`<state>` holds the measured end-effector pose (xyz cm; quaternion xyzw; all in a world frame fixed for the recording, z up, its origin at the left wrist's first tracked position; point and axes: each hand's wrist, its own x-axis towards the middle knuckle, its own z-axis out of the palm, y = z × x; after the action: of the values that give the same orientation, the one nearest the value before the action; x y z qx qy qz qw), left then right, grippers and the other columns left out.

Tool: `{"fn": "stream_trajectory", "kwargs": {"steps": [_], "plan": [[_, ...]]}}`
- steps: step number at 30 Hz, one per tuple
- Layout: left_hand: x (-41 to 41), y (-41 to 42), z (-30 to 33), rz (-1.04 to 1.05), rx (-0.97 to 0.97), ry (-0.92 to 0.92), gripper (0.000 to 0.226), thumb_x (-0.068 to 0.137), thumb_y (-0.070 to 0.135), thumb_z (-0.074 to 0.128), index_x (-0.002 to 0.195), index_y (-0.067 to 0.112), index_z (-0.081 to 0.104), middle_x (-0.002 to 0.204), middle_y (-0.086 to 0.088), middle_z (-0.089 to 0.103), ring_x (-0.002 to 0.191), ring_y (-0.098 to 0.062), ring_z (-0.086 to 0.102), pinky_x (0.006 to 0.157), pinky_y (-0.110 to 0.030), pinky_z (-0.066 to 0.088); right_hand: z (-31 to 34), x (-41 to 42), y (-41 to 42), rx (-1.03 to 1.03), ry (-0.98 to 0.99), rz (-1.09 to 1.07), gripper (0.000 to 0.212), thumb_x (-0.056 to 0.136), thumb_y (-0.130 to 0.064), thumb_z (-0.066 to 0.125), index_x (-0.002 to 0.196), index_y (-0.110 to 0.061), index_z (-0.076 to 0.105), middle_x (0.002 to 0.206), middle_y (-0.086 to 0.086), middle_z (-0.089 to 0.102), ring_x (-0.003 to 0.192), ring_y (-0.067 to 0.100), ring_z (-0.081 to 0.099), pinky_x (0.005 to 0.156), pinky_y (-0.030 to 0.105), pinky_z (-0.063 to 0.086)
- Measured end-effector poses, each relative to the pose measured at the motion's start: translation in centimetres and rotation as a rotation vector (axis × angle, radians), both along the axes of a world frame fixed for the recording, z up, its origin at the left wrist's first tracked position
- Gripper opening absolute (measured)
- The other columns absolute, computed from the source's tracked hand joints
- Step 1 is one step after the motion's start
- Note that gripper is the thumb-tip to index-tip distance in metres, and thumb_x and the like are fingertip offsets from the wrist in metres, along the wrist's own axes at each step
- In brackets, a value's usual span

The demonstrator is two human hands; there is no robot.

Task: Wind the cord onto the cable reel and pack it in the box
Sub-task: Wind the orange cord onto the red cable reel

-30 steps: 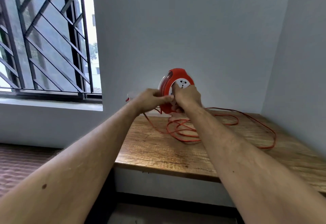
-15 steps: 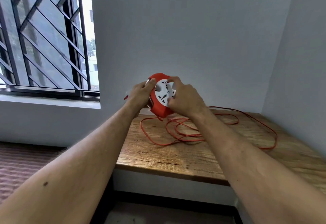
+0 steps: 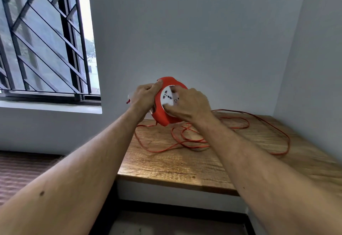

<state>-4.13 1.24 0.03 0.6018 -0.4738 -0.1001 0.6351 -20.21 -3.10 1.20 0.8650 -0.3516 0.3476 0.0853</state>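
Above the wooden surface (image 3: 166, 168), held up in the air near the back wall, is the cable reel (image 3: 167, 103): red round housing w/ a white socket face turned toward the camera. Left hand (image 3: 143, 95) has its grip curled round the reel's left rim, thumb hooked over the top edge. Right hand (image 3: 188, 103) sits on the white face, fingers bent and pressing on it, prob turning the center. The cord (image 3: 194, 140) is thin, orange-red, hanging off the reel's bottom and lying in loose loops across the surface, one long loop running out toward the right corner. So imo it's the winding step, w/ most of the cord not reeled in yet. Next move needs steady cranking while the left keeps the housing from spinning, and watch those loops don't knot up. No box in view atm. Barred window (image 3: 42, 36) on the left.
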Motion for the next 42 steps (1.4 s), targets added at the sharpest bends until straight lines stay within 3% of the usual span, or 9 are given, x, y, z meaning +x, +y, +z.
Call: {"fn": "stream_trajectory", "kwargs": {"steps": [4,6,11,15,21,25,29,35,42], "plan": [[-1.7,-0.5,0.1,0.046,0.010,-0.147,0.061,0.089,0.054,0.062,0.068,-0.002,0.064,0.061,-0.017,0.061,0.055,-0.029,0.056,0.057,-0.040,0.047,-0.4,2.0,0.4,1.007,-0.492,0.084,0.042,0.089,-0.038,0.053,0.118,-0.009,0.061,0.101,0.018,0.068,0.085,0.034,0.066,0.068,0.035,0.051],[-1.7,-0.5,0.1,0.086,0.044,-0.234,0.058,0.093,0.048,0.063,0.062,-0.001,0.062,0.055,-0.011,0.056,0.052,-0.022,0.051,0.055,-0.032,0.039,0.0,1.7,0.3,1.209,-0.506,0.114,0.023,0.092,-0.024,0.051,0.104,-0.007,0.061,0.083,0.018,0.068,0.062,0.028,0.062,0.057,0.031,0.048],[0.0,-0.6,0.3,0.133,0.068,-0.142,0.069,0.081,0.065,0.057,0.075,-0.002,0.072,0.069,-0.021,0.070,0.065,-0.036,0.067,0.069,-0.048,0.057,-0.7,-1.1,-1.3,0.174,-0.082,0.098,0.050,0.079,-0.030,0.063,0.126,-0.019,0.052,0.112,0.014,0.063,0.098,0.037,0.063,0.078,0.037,0.050],[0.2,-0.6,0.0,0.091,0.054,-0.112,0.063,0.091,0.057,0.059,0.076,-0.003,0.072,0.063,-0.014,0.069,0.060,-0.028,0.065,0.068,-0.044,0.057,-0.7,-1.6,-1.9,0.015,0.262,0.199,0.064,0.085,-0.042,0.066,0.143,-0.043,0.037,0.131,0.008,0.047,0.099,0.032,0.061,0.079,0.039,0.052],[0.5,-0.1,0.0,0.113,-0.052,-0.039,0.061,0.089,0.060,0.057,0.069,0.004,0.070,0.063,-0.011,0.070,0.062,-0.030,0.071,0.065,-0.040,0.057,0.2,-0.9,-1.6,-0.153,0.293,0.124,0.065,0.090,-0.052,0.057,0.149,-0.044,0.031,0.128,0.011,0.062,0.105,0.031,0.063,0.081,0.038,0.052],[-0.5,-0.1,0.1,0.091,-0.088,-0.137,0.056,0.089,0.053,0.062,0.051,0.012,0.051,0.049,-0.002,0.048,0.049,-0.019,0.047,0.055,-0.037,0.039,-0.8,1.1,0.5,0.414,-0.293,0.010,0.063,0.085,-0.056,0.054,0.132,-0.013,0.055,0.112,0.010,0.068,0.098,0.030,0.065,0.071,0.031,0.046],[-0.1,0.0,-0.5,0.105,0.025,-0.222,0.055,0.088,0.050,0.068,0.048,0.013,0.059,0.043,0.007,0.049,0.044,-0.014,0.044,0.052,-0.032,0.036,-0.4,2.1,1.4,1.300,-0.591,0.171,0.030,0.096,-0.036,0.054,0.102,-0.006,0.059,0.070,0.015,0.066,0.041,0.018,0.061,0.039,0.020,0.047],[1.1,1.2,-0.5,0.045,0.022,-0.061,0.056,0.095,0.046,0.064,0.072,-0.004,0.071,0.062,-0.010,0.064,0.057,-0.018,0.059,0.062,-0.029,0.048,-1.0,-1.1,-1.2,0.117,0.064,0.240,0.053,0.081,-0.028,0.062,0.132,-0.027,0.049,0.114,0.007,0.061,0.090,0.027,0.061,0.074,0.032,0.048],[1.0,1.7,0.4,0.006,0.049,-0.153,0.051,0.097,0.047,0.061,0.065,0.009,0.071,0.059,-0.005,0.067,0.055,-0.019,0.064,0.064,-0.030,0.054,-0.7,-1.8,-1.9,-0.190,0.408,0.208,0.065,0.094,-0.049,0.048,0.152,-0.045,0.018,0.111,0.009,0.065,0.087,0.025,0.063,0.072,0.036,0.054]]}}
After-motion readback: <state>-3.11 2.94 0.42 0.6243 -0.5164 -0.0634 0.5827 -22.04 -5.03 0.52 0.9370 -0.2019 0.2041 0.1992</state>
